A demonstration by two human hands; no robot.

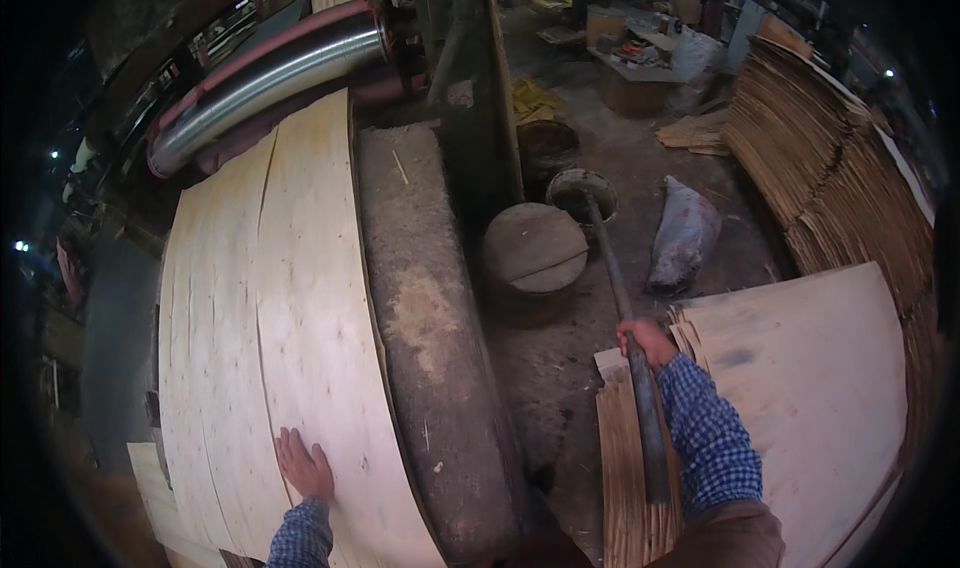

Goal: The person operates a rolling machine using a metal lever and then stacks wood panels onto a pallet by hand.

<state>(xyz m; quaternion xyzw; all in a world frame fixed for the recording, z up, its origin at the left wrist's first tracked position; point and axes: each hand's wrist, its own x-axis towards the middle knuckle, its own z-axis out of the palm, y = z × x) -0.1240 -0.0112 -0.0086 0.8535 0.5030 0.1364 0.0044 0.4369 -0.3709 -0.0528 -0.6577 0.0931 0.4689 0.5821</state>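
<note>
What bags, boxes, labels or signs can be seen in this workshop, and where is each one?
Sack: lying on the dirt floor right of the long pole, long and bulging, grey with a reddish tint.
Bag: far back by the cluttered bench, pale and crumpled.
Box: under that bench, brown and blocky, too blurred to tell more.
No labels, signs or screens can be made out.

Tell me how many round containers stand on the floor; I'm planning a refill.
3: a lidded drum beside the bench, a bucket holding the pole's tip, a dark tub behind. Others may be hidden.
</note>
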